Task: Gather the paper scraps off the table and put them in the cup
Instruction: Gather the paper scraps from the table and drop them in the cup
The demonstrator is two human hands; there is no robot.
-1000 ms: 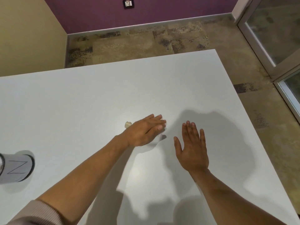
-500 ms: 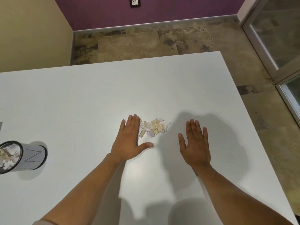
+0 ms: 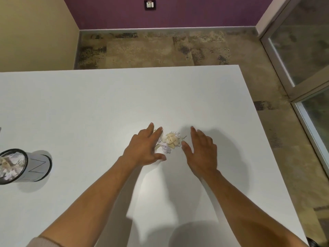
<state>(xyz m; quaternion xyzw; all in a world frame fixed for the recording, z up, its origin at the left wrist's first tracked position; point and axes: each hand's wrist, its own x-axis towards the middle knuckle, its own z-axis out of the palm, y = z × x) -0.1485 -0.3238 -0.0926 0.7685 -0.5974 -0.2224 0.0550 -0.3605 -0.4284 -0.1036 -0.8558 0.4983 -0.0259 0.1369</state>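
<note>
A small heap of cream and white paper scraps (image 3: 170,142) lies on the white table (image 3: 99,104), a little right of its middle. My left hand (image 3: 144,147) lies flat with straight fingers against the heap's left side, covering a few scraps. My right hand (image 3: 202,150) stands on its edge just right of the heap, fingers straight, its thumb close to the scraps. Both hands flank the heap and hold nothing. The grey cup (image 3: 23,166) with a black rim stands at the table's left edge, holding several paper scraps.
The table's far edge and right edge border a mottled brown floor (image 3: 151,49). A glass door with a metal frame (image 3: 302,72) runs along the right. A purple wall with a socket (image 3: 150,4) is at the back.
My left hand swept off the heap to its left side, uncovering the scraps. My right hand has since tipped onto its edge and moved left, closing in on the heap.
</note>
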